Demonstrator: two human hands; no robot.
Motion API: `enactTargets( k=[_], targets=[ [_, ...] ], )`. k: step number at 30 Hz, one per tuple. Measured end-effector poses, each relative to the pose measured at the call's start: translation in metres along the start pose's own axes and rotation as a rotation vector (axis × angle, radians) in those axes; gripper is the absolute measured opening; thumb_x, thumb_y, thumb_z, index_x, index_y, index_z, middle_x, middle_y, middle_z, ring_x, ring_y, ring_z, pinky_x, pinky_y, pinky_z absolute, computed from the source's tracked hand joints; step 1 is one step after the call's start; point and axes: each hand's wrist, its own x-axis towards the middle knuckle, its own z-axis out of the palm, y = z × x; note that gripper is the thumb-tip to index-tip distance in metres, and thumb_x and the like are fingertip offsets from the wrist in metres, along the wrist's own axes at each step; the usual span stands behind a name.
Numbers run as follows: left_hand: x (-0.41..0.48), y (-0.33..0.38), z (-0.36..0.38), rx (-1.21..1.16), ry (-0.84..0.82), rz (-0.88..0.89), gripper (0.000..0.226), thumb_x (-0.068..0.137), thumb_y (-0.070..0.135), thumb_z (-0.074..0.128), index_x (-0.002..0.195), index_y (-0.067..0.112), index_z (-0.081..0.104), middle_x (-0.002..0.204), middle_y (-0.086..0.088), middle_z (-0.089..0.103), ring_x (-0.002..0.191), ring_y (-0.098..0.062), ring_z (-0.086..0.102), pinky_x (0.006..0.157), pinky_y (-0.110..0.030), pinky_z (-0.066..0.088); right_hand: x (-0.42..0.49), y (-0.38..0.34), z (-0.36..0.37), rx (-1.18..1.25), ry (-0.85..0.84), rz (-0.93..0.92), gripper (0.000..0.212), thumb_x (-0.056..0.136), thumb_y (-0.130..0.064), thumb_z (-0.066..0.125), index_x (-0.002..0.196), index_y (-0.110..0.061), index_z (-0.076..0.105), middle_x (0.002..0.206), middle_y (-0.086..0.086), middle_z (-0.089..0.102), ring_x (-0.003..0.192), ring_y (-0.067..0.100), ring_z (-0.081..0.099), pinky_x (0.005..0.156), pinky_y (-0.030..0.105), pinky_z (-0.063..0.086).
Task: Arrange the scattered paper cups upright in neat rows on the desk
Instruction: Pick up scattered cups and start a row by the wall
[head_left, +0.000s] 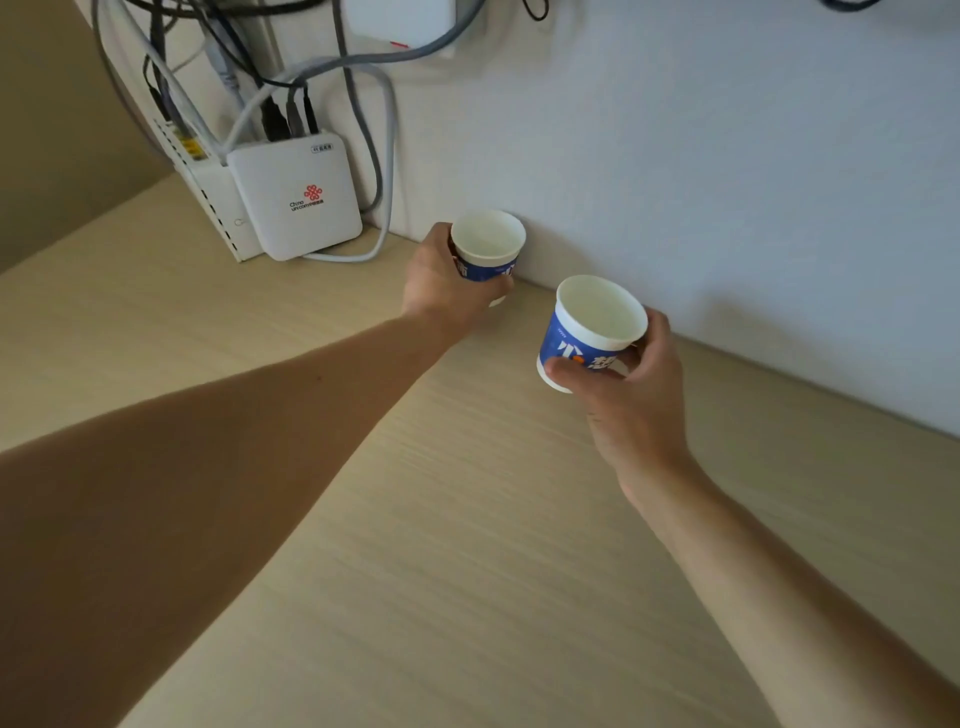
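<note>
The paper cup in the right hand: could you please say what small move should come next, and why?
Probably level the right cup and set it on the desk beside the left cup: the right hand holds it tilted, mouth up.

Matt wood-grain desk (467, 519); paper cups (592, 332)

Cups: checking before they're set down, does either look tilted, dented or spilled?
The right cup, gripped by the right hand, looks tilted, its base toward the left. The left cup in the left hand looks upright. Both seem empty and undented.
</note>
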Motion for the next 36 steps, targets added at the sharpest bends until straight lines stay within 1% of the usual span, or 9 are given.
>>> enactTargets(
  k=[4, 13, 15, 18, 21, 23, 25, 27, 36],
  targets=[
    [0.003, 0.002, 0.002, 0.031, -0.008, 0.006, 0.063, 0.071, 0.023, 0.089, 0.124, 0.013, 0.056, 0.11, 0.005, 0.062, 0.101, -0.014, 0.06, 0.075, -0.019, 0.044, 0.002, -0.001, 0.0, -0.005, 0.004, 0.001, 0.062, 0.068, 0.0, 0.088, 0.115, -0.027, 0.057, 0.111, -0.013, 0.068, 0.089, -0.009, 0.065, 0.072, 0.011, 0.052],
    [0.004, 0.005, 0.0, 0.041, -0.023, -0.017, 0.074, 0.071, 0.025, 0.09, 0.132, 0.014, 0.05, 0.112, 0.007, 0.056, 0.1, -0.011, 0.055, 0.059, -0.001, 0.038, 0.005, 0.0, 0.001, -0.058, 0.024, 0.017, 0.064, 0.068, -0.004, 0.088, 0.121, -0.025, 0.057, 0.114, -0.013, 0.067, 0.096, -0.003, 0.064, 0.077, 0.015, 0.053],
    [0.0, 0.007, -0.003, 0.034, -0.019, -0.043, 0.089, 0.069, 0.028, 0.091, 0.142, 0.017, 0.042, 0.117, 0.007, 0.054, 0.103, -0.01, 0.052, 0.068, -0.005, 0.04, 0.008, 0.001, 0.003, -0.074, 0.046, 0.012, 0.065, 0.068, -0.005, 0.088, 0.122, -0.023, 0.057, 0.111, -0.016, 0.065, 0.093, -0.009, 0.062, 0.073, 0.01, 0.051],
    [-0.014, 0.008, -0.012, 0.056, 0.015, -0.094, 0.104, 0.067, 0.031, 0.092, 0.151, 0.021, 0.032, 0.132, 0.002, 0.053, 0.109, -0.01, 0.048, 0.082, -0.022, 0.044, 0.015, 0.0, 0.009, -0.11, 0.088, 0.003, 0.065, 0.068, -0.005, 0.087, 0.121, -0.024, 0.055, 0.104, -0.022, 0.063, 0.086, -0.017, 0.059, 0.071, 0.005, 0.047],
    [-0.041, 0.002, -0.024, 0.097, 0.052, -0.073, 0.099, 0.068, 0.031, 0.091, 0.149, 0.021, 0.036, 0.136, 0.001, 0.053, 0.114, -0.01, 0.049, 0.081, -0.019, 0.043, 0.024, 0.0, 0.015, -0.148, 0.125, 0.007, 0.065, 0.069, -0.007, 0.087, 0.123, -0.019, 0.055, 0.104, -0.019, 0.063, 0.084, -0.015, 0.06, 0.074, 0.008, 0.049],
    [-0.062, -0.003, -0.03, 0.1, 0.058, -0.046, 0.093, 0.069, 0.031, 0.09, 0.146, 0.019, 0.04, 0.134, 0.0, 0.055, 0.12, -0.012, 0.052, 0.093, -0.023, 0.044, 0.031, 0.001, 0.02, -0.183, 0.142, 0.012, 0.062, 0.07, -0.008, 0.086, 0.122, -0.017, 0.054, 0.111, -0.007, 0.066, 0.09, -0.002, 0.063, 0.079, 0.013, 0.051],
    [-0.082, -0.005, -0.034, 0.09, 0.053, -0.033, 0.088, 0.07, 0.031, 0.09, 0.144, 0.019, 0.043, 0.132, 0.001, 0.057, 0.122, -0.013, 0.053, 0.098, -0.025, 0.044, 0.036, 0.002, 0.025, -0.238, 0.157, 0.014, 0.061, 0.07, -0.01, 0.085, 0.122, -0.014, 0.053, 0.121, 0.003, 0.064, 0.103, 0.015, 0.064, 0.092, 0.028, 0.053],
    [-0.098, -0.004, -0.036, 0.085, 0.046, -0.015, 0.084, 0.071, 0.03, 0.089, 0.142, 0.018, 0.046, 0.131, 0.002, 0.059, 0.121, -0.012, 0.054, 0.097, -0.025, 0.044, 0.041, 0.003, 0.029, -0.274, 0.166, 0.007, 0.064, 0.069, -0.01, 0.085, 0.125, -0.013, 0.053, 0.125, 0.006, 0.061, 0.111, 0.022, 0.062, 0.098, 0.039, 0.051],
    [-0.144, -0.009, -0.059, 0.189, -0.012, 0.045, 0.07, 0.076, 0.031, 0.085, 0.137, 0.018, 0.053, 0.132, 0.007, 0.058, 0.122, -0.007, 0.053, 0.101, -0.023, 0.044, 0.054, 0.007, 0.038, -0.34, 0.188, -0.001, 0.062, 0.07, -0.016, 0.085, 0.124, -0.013, 0.056, 0.123, 0.002, 0.064, 0.11, 0.02, 0.063, 0.096, 0.037, 0.052]
  ],
)
